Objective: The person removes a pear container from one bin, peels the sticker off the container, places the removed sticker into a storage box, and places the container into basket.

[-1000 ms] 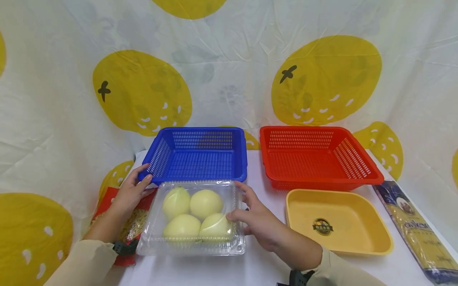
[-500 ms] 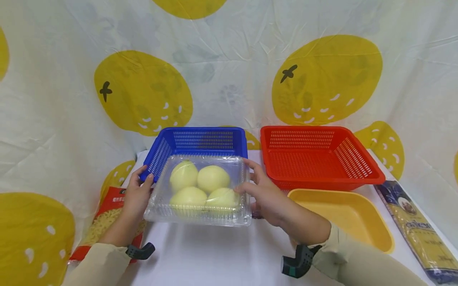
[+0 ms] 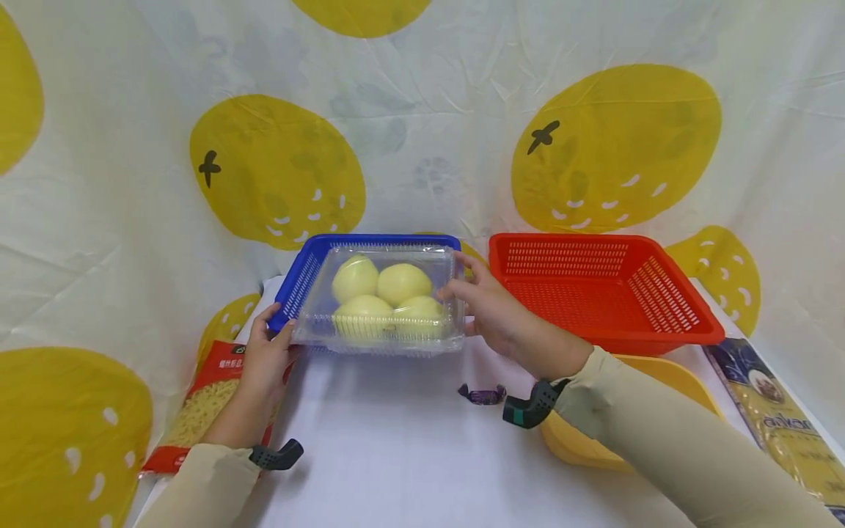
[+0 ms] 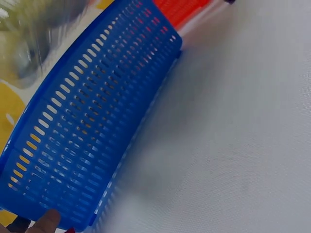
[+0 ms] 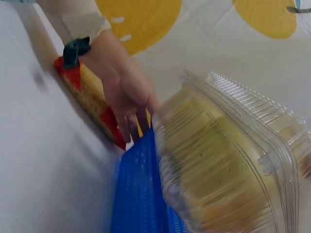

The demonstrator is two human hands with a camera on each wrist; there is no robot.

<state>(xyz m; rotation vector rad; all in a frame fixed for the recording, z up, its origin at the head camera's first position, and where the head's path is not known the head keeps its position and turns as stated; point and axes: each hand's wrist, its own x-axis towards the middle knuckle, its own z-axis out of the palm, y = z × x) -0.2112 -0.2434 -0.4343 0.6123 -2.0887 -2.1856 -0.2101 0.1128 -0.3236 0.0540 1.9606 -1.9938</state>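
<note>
A clear plastic clamshell box (image 3: 317, 334) with several pale yellow-green fruits (image 3: 404, 284) inside hangs tilted over the blue basket (image 3: 295, 282), covering most of its opening. My right hand (image 3: 491, 304) grips the box by its right side, thumb on top. At the basket's near left corner, my left hand (image 3: 264, 359) holds the rim between thumb and fingers. The left wrist view shows the basket's slotted side wall (image 4: 97, 107) and a thumb tip (image 4: 47, 221) at its corner. In the right wrist view the box (image 5: 218, 160) overlaps the basket's rim.
To the right stands a red basket (image 3: 610, 341), with a yellow tray (image 3: 581, 451) partly under my right forearm. A red pasta bag (image 3: 205, 407) lies by my left forearm. A purple wrapped candy (image 3: 484, 395) and a blue-and-gold packet (image 3: 779, 418) lie on the white table.
My right hand has carried the fruit box forward and slightly right, from before the blue basket to over it. My left hand has stayed at the basket's corner. The candy has come into view.
</note>
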